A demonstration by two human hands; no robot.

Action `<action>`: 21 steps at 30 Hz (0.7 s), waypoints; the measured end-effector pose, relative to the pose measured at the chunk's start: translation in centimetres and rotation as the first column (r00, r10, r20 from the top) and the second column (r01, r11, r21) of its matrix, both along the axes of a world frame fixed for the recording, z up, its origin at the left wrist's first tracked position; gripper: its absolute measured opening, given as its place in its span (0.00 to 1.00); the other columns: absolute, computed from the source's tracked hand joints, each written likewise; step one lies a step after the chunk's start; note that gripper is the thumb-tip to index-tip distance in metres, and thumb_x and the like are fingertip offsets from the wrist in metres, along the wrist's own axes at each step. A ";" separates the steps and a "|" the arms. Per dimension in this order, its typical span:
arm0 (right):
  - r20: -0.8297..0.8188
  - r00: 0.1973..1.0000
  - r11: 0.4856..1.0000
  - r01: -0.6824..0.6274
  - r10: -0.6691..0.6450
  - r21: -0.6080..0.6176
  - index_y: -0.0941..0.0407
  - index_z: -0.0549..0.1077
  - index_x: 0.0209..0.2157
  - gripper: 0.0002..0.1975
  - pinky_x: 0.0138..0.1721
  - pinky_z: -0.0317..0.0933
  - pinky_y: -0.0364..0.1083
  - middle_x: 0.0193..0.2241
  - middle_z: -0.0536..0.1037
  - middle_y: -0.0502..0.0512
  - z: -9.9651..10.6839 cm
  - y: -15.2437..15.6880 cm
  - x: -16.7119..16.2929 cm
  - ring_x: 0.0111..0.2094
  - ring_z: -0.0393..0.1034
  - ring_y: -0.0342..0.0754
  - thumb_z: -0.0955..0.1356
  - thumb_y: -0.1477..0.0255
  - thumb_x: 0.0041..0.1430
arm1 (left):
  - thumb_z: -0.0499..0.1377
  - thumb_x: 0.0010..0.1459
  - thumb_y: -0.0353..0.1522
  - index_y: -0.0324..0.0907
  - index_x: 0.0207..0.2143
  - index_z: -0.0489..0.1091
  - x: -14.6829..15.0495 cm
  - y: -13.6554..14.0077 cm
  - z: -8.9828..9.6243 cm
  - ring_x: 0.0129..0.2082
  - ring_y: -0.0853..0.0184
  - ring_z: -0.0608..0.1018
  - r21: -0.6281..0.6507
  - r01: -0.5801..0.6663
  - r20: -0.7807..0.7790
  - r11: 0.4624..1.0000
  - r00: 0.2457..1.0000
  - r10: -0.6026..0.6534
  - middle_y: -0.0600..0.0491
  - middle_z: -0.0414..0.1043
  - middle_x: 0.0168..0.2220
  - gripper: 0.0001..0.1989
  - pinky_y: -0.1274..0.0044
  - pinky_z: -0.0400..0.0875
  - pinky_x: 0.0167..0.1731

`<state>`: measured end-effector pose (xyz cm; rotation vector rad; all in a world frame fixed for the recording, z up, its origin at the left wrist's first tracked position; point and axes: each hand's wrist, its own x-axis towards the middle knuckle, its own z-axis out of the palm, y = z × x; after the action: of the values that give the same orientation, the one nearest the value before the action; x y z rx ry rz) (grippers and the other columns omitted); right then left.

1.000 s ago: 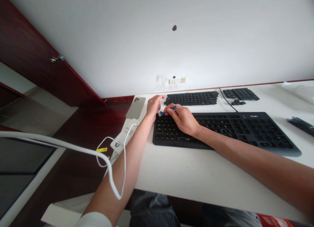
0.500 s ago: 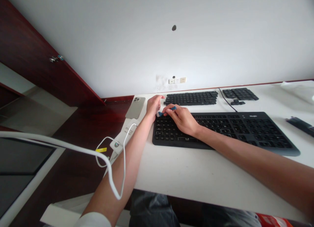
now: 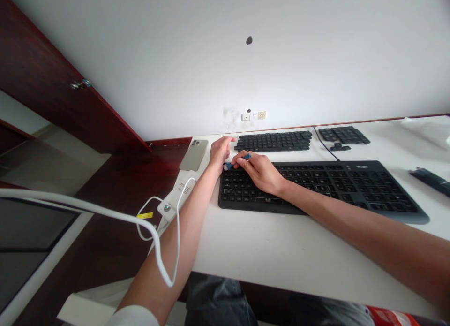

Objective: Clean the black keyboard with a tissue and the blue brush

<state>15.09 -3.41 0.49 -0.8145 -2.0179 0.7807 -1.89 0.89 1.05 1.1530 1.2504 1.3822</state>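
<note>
A large black keyboard [image 3: 337, 185] lies on the white desk [image 3: 267, 251] in front of me. My right hand [image 3: 260, 170] rests over its top left keys and grips a small blue brush [image 3: 235, 163] with white bristles pointing left at the keyboard's corner. My left hand [image 3: 220, 153] sits at the keyboard's far left corner, fingers curled against its edge, next to the brush tip.
A second black keyboard [image 3: 274, 141] and a small black keypad [image 3: 343, 135] lie farther back. A phone [image 3: 194, 155] lies at the desk's left edge. A white cable [image 3: 154, 241] hangs across my left arm. A dark flat object [image 3: 431, 179] lies at the right.
The brush tip has slid a little to the left along the keyboard's top corner. Both hands stay in nearly the same place.
</note>
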 end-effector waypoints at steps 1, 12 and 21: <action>-0.013 1.000 1.000 0.022 -0.022 -0.001 0.53 0.77 0.41 0.17 0.47 0.67 0.50 0.38 0.84 0.55 0.0 0.0 0.0 0.41 0.80 0.52 0.60 0.63 0.79 | 0.61 0.56 0.38 0.42 0.30 0.74 0.0 0.0 0.0 0.19 0.74 0.54 0.003 0.001 0.001 1.000 1.000 -0.001 0.62 0.50 0.18 0.09 0.79 0.49 0.20; 0.039 0.999 1.000 -0.006 0.007 -0.023 0.53 0.76 0.36 0.19 0.46 0.66 0.50 0.38 0.84 0.54 0.2 0.0 0.1 0.38 0.78 0.51 0.60 0.64 0.79 | 0.61 0.56 0.39 0.42 0.31 0.74 -0.1 0.1 -0.2 0.18 0.74 0.53 -0.003 0.008 0.006 1.000 1.000 -0.008 0.62 0.50 0.19 0.09 0.79 0.48 0.20; 0.011 0.999 0.999 -0.031 0.032 -0.014 0.54 0.77 0.36 0.20 0.48 0.65 0.51 0.38 0.84 0.56 -0.1 0.1 0.2 0.41 0.78 0.52 0.61 0.62 0.79 | 0.60 0.56 0.39 0.42 0.31 0.74 -0.1 0.1 -0.2 0.18 0.74 0.53 0.012 0.015 -0.010 1.000 1.000 -0.014 0.63 0.50 0.19 0.10 0.78 0.47 0.20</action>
<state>15.25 -3.27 0.35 -0.7982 -2.0417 0.8103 -1.97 0.97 0.87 1.1768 1.2401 1.3766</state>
